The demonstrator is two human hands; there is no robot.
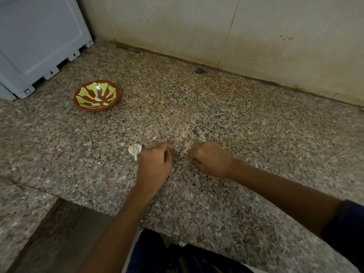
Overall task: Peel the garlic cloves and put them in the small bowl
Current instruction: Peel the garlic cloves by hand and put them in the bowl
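Our hands over the speckled tabletop [236, 119]

Our left hand [155, 164] pinches something small beside a garlic piece [135, 150]; right hand [210, 159] fingers curl tight, contents unclear; small bowl [97, 97] well apart.

You have a speckled granite counter [236, 115] under everything. At its far left corner stands a pale blue plastic crate [39, 46]. Behind the counter rises a stained beige tiled wall [197, 26].

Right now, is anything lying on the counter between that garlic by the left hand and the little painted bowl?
Nothing visible. Only bare speckled counter lies between the garlic, beside the left hand, and the small bowl farther back to the left.
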